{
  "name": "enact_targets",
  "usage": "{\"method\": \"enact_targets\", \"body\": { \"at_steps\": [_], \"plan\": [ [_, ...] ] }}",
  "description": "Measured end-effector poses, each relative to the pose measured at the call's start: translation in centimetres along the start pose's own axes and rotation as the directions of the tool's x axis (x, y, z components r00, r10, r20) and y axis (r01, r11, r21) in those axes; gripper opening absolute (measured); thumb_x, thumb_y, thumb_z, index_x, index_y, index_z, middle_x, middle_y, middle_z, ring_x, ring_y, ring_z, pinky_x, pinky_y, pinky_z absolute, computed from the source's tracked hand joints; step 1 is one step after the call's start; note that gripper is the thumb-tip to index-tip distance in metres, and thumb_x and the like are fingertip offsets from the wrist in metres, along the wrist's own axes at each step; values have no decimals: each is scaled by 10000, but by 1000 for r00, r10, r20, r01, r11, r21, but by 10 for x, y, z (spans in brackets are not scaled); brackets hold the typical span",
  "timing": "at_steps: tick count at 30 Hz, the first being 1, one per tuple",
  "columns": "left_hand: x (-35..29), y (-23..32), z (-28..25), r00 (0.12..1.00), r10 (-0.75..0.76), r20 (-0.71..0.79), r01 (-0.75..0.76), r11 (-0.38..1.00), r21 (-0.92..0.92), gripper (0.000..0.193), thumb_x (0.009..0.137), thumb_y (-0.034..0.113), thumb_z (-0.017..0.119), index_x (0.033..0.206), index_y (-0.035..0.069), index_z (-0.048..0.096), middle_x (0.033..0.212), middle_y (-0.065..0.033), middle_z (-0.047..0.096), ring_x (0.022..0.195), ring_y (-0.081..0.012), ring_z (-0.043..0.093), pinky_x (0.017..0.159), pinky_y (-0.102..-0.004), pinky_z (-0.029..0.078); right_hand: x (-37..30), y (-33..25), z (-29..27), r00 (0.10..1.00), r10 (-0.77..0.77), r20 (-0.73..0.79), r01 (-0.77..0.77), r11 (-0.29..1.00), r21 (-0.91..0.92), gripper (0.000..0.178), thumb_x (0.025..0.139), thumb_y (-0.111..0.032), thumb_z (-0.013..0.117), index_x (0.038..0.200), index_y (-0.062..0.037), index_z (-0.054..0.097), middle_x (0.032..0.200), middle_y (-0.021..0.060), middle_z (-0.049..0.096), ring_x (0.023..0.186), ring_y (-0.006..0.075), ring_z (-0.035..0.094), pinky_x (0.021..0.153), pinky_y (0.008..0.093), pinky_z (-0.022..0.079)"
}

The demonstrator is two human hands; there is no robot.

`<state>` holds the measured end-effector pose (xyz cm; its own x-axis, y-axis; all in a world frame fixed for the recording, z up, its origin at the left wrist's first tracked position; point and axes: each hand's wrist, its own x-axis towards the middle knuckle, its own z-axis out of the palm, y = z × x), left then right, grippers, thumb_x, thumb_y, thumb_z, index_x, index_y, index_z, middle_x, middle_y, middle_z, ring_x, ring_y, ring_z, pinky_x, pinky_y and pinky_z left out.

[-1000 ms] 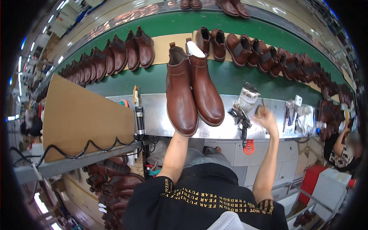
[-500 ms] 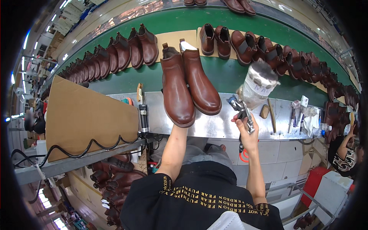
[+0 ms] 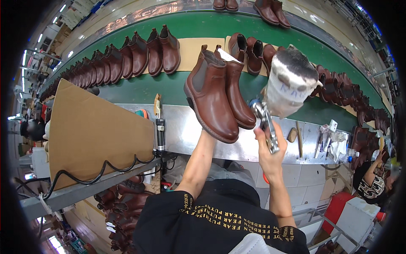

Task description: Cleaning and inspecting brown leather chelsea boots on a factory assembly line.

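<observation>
A pair of brown leather ankle boots (image 3: 215,99) with dark elastic side panels is held up over the bench, toes toward me. My left forearm (image 3: 198,158) reaches up beneath them; the hand bearing them is hidden behind the boots. White paper (image 3: 228,54) sticks out of the right boot's top. My right hand (image 3: 270,146) is closed round the handle of a metal spray gun (image 3: 267,125). Its blue-tipped nozzle points left at the boots, close to the right boot. On top of the gun sits a cup (image 3: 289,82) wrapped in stained whitish plastic.
Rows of brown boots (image 3: 137,53) line a green conveyor (image 3: 169,91). A metal bench edge (image 3: 182,139) bears a brown block (image 3: 292,135), a stick (image 3: 300,139) and brushes (image 3: 321,139). Cardboard (image 3: 97,131) stands at left, a coiled black hose (image 3: 84,181) before it. Another person (image 3: 372,178) is at far right.
The boots have turned so that their left side with the elastic panel shows, and have shifted right. The spray gun has come nearer to them, its cup now looming larger.
</observation>
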<state>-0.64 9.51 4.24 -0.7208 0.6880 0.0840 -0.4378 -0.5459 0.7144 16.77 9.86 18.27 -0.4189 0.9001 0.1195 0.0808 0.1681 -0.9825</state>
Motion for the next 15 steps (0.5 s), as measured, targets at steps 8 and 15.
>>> {"method": "enact_targets", "body": {
  "at_steps": [8, 15],
  "plan": [
    [40, -7, -27, 999, -14, 35, 12, 998, 66, 325, 942, 225, 519, 1220, 57, 507, 1117, -89, 566, 910, -167, 565, 809, -286, 490, 5, -21, 18, 924, 115, 364, -82, 991, -104, 355, 812, 3, 669, 1138, 65, 542, 788, 72, 639, 736, 114, 618, 661, 229, 487],
    [66, 4, -49, 999, -24, 45, 20, 996, 91, 326, 940, 214, 519, 1223, 53, 504, 1114, -89, 568, 910, -167, 566, 811, -286, 489, 11, -23, 9, 990, -83, 110, 91, 993, -71, 381, 803, 12, 680, 1157, 54, 546, 827, 79, 633, 695, 106, 585, 674, 231, 486]
  ]
}}
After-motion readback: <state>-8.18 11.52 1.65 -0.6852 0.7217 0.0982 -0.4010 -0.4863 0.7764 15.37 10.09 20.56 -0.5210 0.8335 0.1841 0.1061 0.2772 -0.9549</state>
